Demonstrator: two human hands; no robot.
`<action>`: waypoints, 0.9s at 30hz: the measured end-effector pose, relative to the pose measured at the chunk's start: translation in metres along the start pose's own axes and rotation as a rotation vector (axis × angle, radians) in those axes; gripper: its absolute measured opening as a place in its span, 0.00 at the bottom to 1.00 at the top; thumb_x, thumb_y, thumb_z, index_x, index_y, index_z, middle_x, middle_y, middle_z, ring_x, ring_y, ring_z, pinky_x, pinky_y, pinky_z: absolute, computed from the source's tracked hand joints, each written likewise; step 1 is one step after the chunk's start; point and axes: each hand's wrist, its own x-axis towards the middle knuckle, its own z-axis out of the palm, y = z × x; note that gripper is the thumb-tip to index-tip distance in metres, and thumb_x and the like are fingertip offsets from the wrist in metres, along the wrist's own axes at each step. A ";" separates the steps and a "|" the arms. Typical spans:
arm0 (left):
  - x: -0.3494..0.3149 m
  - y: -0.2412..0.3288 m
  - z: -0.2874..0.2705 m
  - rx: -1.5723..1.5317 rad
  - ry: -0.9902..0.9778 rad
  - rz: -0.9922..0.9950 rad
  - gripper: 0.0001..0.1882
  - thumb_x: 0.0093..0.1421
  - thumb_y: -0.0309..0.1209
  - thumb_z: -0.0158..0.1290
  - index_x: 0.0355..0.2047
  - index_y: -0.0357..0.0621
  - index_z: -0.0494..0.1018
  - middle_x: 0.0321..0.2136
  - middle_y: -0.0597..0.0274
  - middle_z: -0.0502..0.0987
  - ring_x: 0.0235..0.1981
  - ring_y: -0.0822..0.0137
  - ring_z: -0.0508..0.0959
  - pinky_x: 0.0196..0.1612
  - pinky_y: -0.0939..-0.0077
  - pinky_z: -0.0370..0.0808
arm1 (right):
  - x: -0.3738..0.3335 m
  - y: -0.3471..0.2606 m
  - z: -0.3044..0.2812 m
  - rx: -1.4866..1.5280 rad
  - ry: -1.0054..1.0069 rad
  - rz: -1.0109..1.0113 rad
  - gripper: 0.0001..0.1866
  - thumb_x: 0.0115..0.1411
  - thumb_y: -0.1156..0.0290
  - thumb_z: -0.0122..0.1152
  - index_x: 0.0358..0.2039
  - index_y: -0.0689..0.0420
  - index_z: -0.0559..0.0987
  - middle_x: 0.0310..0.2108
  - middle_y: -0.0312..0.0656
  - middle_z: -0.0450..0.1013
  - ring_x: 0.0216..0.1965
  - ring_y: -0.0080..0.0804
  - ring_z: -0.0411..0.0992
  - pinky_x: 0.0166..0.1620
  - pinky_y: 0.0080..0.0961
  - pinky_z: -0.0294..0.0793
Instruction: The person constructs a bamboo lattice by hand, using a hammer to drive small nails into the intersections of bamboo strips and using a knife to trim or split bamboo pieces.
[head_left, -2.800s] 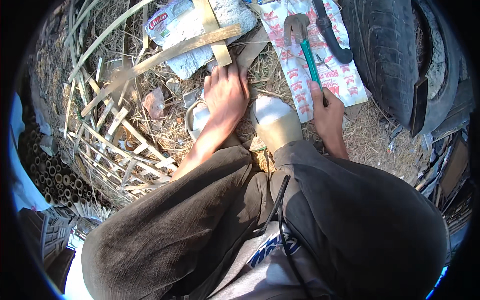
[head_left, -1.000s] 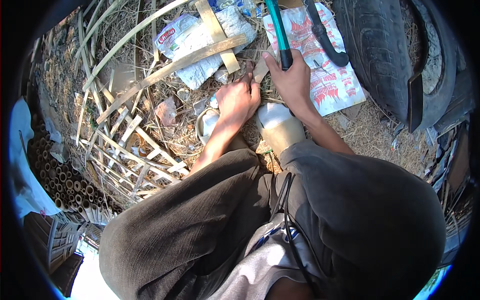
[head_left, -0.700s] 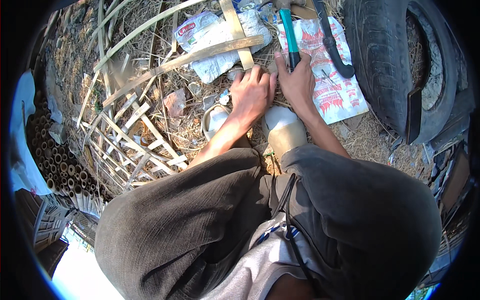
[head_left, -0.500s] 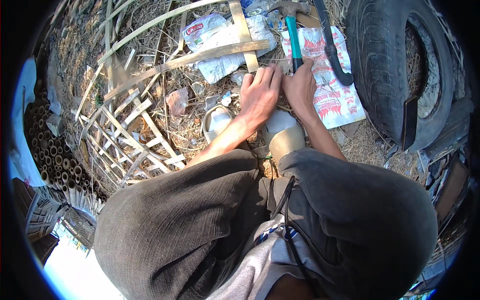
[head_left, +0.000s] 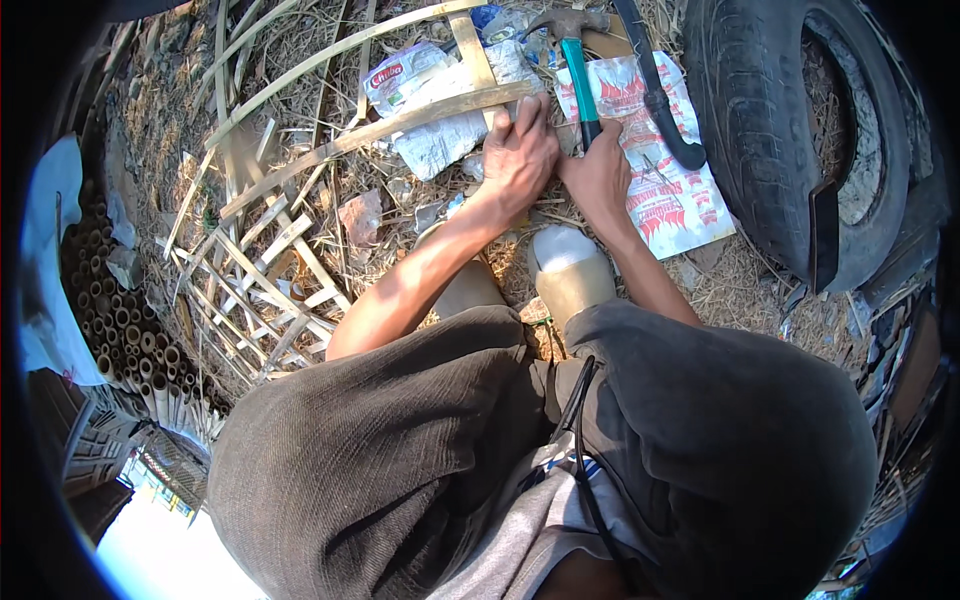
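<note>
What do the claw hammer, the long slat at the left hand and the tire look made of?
Claw hammer: dull grey-brown head, probably steel; smooth teal-and-black handle, likely plastic or rubber. Long slat: pale, matte, thin strip, likely split bamboo, perhaps wood. Tire: dull black, grooved, apparently rubber.

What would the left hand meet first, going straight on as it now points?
The left hand would likely meet the long, curved tan bamboo strip first; depth leaves present contact unclear.
</note>
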 end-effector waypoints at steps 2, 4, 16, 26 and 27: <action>-0.002 -0.004 0.004 -0.017 -0.080 0.041 0.17 0.52 0.33 0.56 0.42 0.40 0.80 0.50 0.56 0.68 0.55 0.60 0.65 0.54 0.59 0.59 | 0.001 -0.001 0.003 0.003 -0.013 0.024 0.40 0.52 0.56 0.76 0.52 0.71 0.65 0.36 0.65 0.78 0.41 0.66 0.78 0.45 0.54 0.76; -0.004 -0.005 0.003 -0.028 -0.119 0.056 0.19 0.53 0.33 0.56 0.45 0.38 0.79 0.52 0.55 0.68 0.57 0.59 0.64 0.56 0.59 0.59 | -0.001 -0.002 0.002 -0.012 -0.023 0.032 0.40 0.51 0.57 0.77 0.52 0.70 0.66 0.36 0.65 0.78 0.41 0.65 0.79 0.45 0.54 0.76; 0.001 -0.001 0.008 -0.036 -0.239 0.025 0.23 0.56 0.33 0.56 0.51 0.35 0.78 0.58 0.53 0.67 0.61 0.55 0.64 0.64 0.51 0.60 | 0.001 0.000 0.002 0.027 -0.004 0.036 0.40 0.50 0.56 0.75 0.54 0.69 0.67 0.37 0.65 0.78 0.41 0.65 0.79 0.46 0.51 0.77; -0.005 -0.015 -0.020 -0.314 -0.112 -0.019 0.22 0.56 0.32 0.56 0.51 0.39 0.72 0.57 0.53 0.67 0.60 0.51 0.65 0.62 0.50 0.58 | 0.002 0.005 -0.001 0.047 -0.042 0.045 0.45 0.48 0.48 0.78 0.52 0.71 0.67 0.37 0.68 0.78 0.43 0.64 0.79 0.45 0.49 0.78; -0.007 -0.017 -0.024 -0.394 -0.118 -0.009 0.21 0.56 0.31 0.55 0.50 0.40 0.72 0.57 0.53 0.67 0.60 0.51 0.65 0.62 0.51 0.58 | 0.001 0.008 0.000 0.046 -0.045 0.043 0.45 0.48 0.48 0.78 0.52 0.71 0.67 0.37 0.68 0.78 0.43 0.64 0.79 0.45 0.49 0.78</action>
